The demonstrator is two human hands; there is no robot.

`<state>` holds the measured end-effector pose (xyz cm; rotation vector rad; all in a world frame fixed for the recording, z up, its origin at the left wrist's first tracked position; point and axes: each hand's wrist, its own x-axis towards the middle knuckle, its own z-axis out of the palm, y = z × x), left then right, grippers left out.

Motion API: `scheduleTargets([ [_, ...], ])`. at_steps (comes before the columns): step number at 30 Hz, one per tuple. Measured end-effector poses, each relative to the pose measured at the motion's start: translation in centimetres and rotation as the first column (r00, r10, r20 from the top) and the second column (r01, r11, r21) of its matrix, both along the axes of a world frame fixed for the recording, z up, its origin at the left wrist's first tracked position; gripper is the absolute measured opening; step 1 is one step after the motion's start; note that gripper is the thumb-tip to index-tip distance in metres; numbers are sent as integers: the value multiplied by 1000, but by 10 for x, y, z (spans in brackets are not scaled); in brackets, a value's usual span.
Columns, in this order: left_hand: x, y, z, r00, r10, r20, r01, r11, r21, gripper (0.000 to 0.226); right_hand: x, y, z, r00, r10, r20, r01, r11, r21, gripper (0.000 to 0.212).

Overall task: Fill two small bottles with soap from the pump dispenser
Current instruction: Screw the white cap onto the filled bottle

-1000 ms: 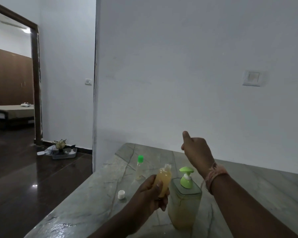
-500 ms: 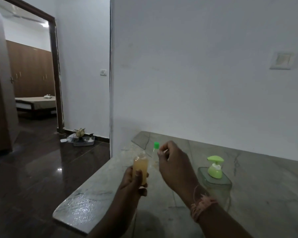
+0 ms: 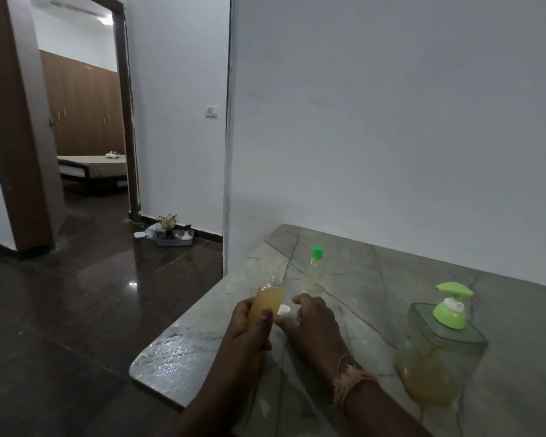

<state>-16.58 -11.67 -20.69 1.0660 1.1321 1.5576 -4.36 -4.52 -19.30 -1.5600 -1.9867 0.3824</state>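
1. Left hand (image 3: 249, 326) is wrapped round an uncapped small bottle (image 3: 267, 301) full of amber soap, upright over the countertop's (image 3: 375, 279) left edge.
2. Right hand (image 3: 312, 323) is down at the white cap (image 3: 283, 309) beside that bottle, fingers curled; whether it has a grip on the cap, I cannot tell.
3. Behind it stands a green-capped bottle (image 3: 314, 266), towards the far left corner.
4. Over at the right, the pump dispenser (image 3: 442, 345), green pump, soap low inside.
5. No readable label or writing anywhere.
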Motion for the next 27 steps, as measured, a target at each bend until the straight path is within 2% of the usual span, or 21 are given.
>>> scheduleTargets([
  [2, -2, 2, -3, 1000, 8, 19, -8, 1000, 3, 33, -4, 1, 0, 999, -3, 52, 1, 999, 35, 37],
  [5, -3, 1, -3, 995, -8, -95, 7, 1000, -12, 35, -3, -1, 2, 1000, 31, 1, -31, 996, 86, 12],
  [9, -1, -2, 0, 989, -15, -148, 12, 1000, -26, 31, 14, -13, 20, 967, 70, -245, -39, 991, 128, 12],
  [12, -1, -2, 2, 992, -12, -127, 8, 1000, -29, 36, 28, -28, 44, 946, 127, -299, -74, 980, 185, 13],
  [16, -2, -3, 3, 989, -26, -145, 22, 999, -32, 33, 36, -41, 79, 961, 228, -154, -189, 954, 232, 14],
  [23, 1, -9, 9, 972, -18, -234, 16, 1000, -6, 30, 41, -42, 117, 941, 309, 141, -331, 927, 179, 25],
  [27, 3, -12, 12, 964, -35, -265, 37, 999, 2, 27, 40, -42, 128, 919, 346, 189, -373, 918, 134, 32],
])
